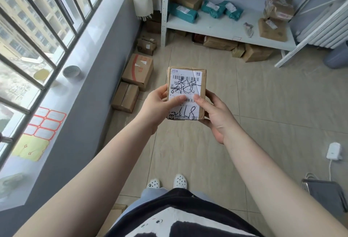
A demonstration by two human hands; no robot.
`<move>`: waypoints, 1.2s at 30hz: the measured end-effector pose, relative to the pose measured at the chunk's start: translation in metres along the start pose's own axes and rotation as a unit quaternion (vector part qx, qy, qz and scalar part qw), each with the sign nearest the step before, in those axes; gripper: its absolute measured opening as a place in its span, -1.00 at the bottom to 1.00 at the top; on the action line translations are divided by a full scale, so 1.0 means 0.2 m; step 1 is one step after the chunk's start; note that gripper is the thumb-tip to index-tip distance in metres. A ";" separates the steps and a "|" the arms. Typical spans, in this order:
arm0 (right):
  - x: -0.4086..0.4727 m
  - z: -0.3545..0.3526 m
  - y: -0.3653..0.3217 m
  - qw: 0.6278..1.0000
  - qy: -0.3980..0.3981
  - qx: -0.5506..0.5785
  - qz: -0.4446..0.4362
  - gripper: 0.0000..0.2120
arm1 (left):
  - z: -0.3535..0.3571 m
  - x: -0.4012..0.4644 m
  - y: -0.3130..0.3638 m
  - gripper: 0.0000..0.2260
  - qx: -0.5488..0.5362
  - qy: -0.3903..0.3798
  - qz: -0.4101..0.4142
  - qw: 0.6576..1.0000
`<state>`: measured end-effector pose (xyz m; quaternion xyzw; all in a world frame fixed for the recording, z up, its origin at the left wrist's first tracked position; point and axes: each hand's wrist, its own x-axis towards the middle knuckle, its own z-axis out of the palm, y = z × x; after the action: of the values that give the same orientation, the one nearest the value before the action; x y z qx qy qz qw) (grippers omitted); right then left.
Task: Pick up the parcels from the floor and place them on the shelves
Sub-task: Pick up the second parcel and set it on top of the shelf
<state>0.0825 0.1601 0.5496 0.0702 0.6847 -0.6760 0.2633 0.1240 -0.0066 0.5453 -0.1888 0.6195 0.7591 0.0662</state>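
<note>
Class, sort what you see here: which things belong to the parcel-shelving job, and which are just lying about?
Belongs to the job:
held parcel in left hand and right hand
floor boxes
shelf
teal bags already shelved

Just lying about:
tape roll
sticker sheet
white charger

Under your feet lies a beige tiled floor (263,105). To your left, a barred window (37,20) lets in daylight over a pale sill (79,63) and a grey-blue wall (105,71). Ahead stands a white metal shelving unit (226,28); at your right, what looks like a white radiator (327,24).
</note>
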 end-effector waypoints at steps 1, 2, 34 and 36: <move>0.01 0.00 0.01 1.000 0.004 -0.001 0.001 -0.51 | -0.01 0.01 -0.01 -0.70 -0.006 -0.005 -0.001 1.000; 0.02 0.00 0.01 1.000 0.007 0.000 0.002 -0.51 | -0.02 0.03 -0.01 -0.70 -0.008 -0.010 -0.003 1.000; 1.45 -0.78 -0.50 0.998 0.001 0.010 0.064 -0.56 | 0.64 1.60 0.33 -0.74 -0.008 0.012 -0.082 0.997; 1.59 -0.81 -0.56 0.998 0.002 0.007 0.064 -0.54 | 0.65 1.76 0.37 -0.73 -0.004 0.009 -0.084 0.996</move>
<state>-0.2819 0.2255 0.4954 0.1175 0.6743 -0.6626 0.3041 -0.2505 0.0550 0.5047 -0.2472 0.5987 0.7518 0.1233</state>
